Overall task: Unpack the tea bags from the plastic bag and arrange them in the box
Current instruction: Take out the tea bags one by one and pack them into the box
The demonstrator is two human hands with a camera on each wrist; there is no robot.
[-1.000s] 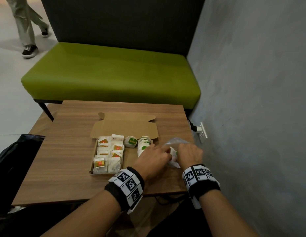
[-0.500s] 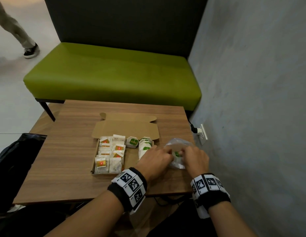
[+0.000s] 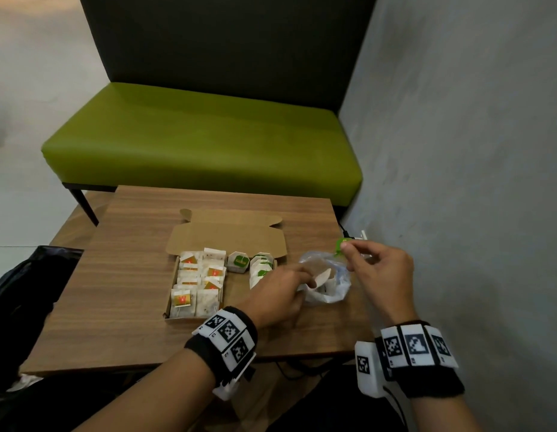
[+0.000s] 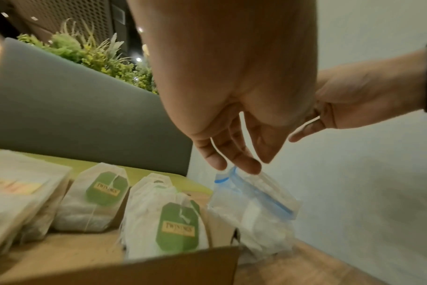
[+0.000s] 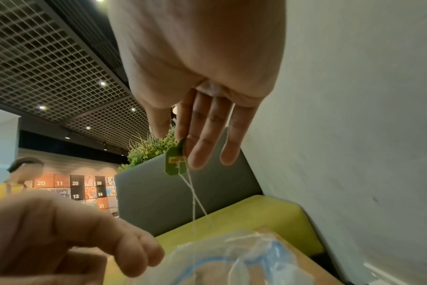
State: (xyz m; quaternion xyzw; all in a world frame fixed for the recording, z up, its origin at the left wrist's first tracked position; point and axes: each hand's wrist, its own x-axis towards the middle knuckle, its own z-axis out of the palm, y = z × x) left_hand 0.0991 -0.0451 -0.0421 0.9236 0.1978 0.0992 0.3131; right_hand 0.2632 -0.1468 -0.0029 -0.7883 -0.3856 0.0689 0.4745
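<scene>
An open cardboard box [image 3: 174,316] on the wooden table holds rows of tea bags, red-tagged [image 3: 182,299] on the left and green-tagged [image 3: 261,269] [image 4: 178,229] on the right. Just right of the box lies a clear zip plastic bag [image 3: 328,288] [image 4: 256,208] [image 5: 232,260] with white tea bags inside. My left hand [image 3: 306,280] [image 4: 234,164] pinches the bag's rim by the blue zip strip. My right hand [image 3: 345,249] [image 5: 183,148] is raised above the bag and pinches a green tea bag tag [image 3: 341,244] [image 5: 174,161]. Its white string runs down into the bag.
The box lid [image 3: 227,241] lies open toward the green bench [image 3: 193,151]. A grey wall [image 3: 458,182] with a socket [image 3: 362,236] stands close on the right. A black bag [image 3: 24,291] sits left of the table [image 3: 130,275].
My right hand has come up out of the plastic bag, drawing a green tag up on its string. My left hand stays at the bag's rim. The walking person has left the view.
</scene>
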